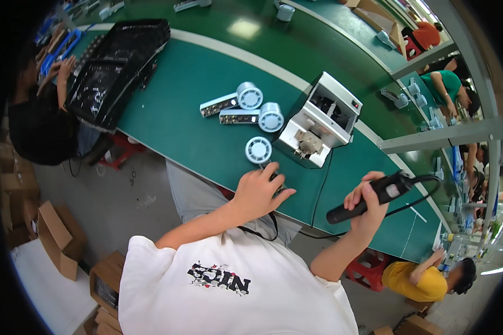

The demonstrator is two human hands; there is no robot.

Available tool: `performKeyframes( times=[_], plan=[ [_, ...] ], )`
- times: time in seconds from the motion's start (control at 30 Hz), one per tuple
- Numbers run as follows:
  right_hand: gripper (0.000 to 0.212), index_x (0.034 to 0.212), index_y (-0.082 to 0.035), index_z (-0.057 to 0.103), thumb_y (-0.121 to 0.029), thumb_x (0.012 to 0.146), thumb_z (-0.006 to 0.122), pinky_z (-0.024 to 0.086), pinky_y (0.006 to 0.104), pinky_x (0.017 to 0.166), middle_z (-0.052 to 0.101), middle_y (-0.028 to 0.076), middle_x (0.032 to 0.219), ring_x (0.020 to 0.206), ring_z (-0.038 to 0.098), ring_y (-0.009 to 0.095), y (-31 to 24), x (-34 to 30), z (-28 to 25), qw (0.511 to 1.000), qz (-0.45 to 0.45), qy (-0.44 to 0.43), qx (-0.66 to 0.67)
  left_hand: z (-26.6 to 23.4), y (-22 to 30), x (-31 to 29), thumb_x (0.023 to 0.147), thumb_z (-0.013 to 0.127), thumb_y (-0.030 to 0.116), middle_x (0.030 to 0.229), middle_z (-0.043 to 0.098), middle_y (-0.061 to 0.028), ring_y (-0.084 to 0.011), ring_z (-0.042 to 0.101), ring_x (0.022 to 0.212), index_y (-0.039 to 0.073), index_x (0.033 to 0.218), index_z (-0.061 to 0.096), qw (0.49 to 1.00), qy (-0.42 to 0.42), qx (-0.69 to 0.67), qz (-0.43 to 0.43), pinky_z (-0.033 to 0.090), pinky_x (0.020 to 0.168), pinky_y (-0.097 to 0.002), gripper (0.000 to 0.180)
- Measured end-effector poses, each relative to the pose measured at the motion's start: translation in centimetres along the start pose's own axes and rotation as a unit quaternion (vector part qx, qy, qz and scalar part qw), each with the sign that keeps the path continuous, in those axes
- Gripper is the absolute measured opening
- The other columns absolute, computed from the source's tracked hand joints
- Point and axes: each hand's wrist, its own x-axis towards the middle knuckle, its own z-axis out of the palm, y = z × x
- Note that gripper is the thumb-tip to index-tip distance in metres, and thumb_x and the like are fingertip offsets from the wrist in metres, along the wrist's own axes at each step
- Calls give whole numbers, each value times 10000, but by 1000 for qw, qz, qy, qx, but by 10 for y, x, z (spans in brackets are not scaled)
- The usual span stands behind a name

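Observation:
My left hand (258,191) is at the front edge of the green table, its fingers and thumb around the handle of a pale blue handheld fan (259,149). The fan's round head points away from me; the hand hides part of its handle. In my right hand (370,207) is a black electric screwdriver (363,201), raised over the table with its cable curving off to the right. Two more fans, one (249,96) behind the other (270,118), lie farther back, their handles pointing left with inner parts exposed. Right of them stands a silver and black screw feeder (331,114).
Black plastic-covered trays (120,64) lie at the table's left, beside a person in black (39,123). A green conveyor belt (229,28) runs behind, carrying fans. Metal posts (441,137) rise at the right. Someone in yellow (419,282) sits there. Cardboard boxes (58,240) stand at lower left.

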Motion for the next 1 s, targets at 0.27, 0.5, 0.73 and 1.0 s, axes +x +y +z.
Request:
performKeyframes(
  times=[0.27, 0.5, 0.73, 1.0],
  plan=[
    [269, 1140, -25, 524, -172, 943, 633, 422, 303, 430, 505, 53, 607, 464, 499, 151, 55, -44, -110, 974, 190, 107, 61, -124, -8, 17, 758, 697, -40, 1045, 702, -113, -113, 668, 769, -28, 838, 716, 921, -100, -343, -152, 532, 623, -231, 83],
    [242, 1031, -35, 591, -194, 906, 723, 442, 295, 428, 546, 41, 615, 463, 534, 142, 71, -37, -114, 957, 218, 187, 28, -180, -6, 173, 769, 565, -131, 1099, 692, -170, -261, 690, 953, -11, 1168, 665, 997, -42, -42, 50, 527, 807, -307, 429],
    [282, 950, -11, 603, -237, 886, 759, 439, 280, 401, 555, 31, 601, 444, 530, 122, 75, -31, -114, 957, 196, 208, -38, -66, -103, 387, 723, 454, -164, 970, 701, -221, -396, 676, 946, 7, 933, 712, 974, -124, 42, 182, 524, 852, -392, 373],
    [348, 855, -25, 554, -292, 868, 777, 461, 287, 409, 562, 41, 593, 448, 557, 129, 76, -32, -107, 940, 195, 267, -83, 93, -153, 491, 595, 486, -108, 876, 673, -201, -415, 646, 926, 62, 745, 692, 958, -129, 63, 247, 515, 813, -438, 306]
  ],
)
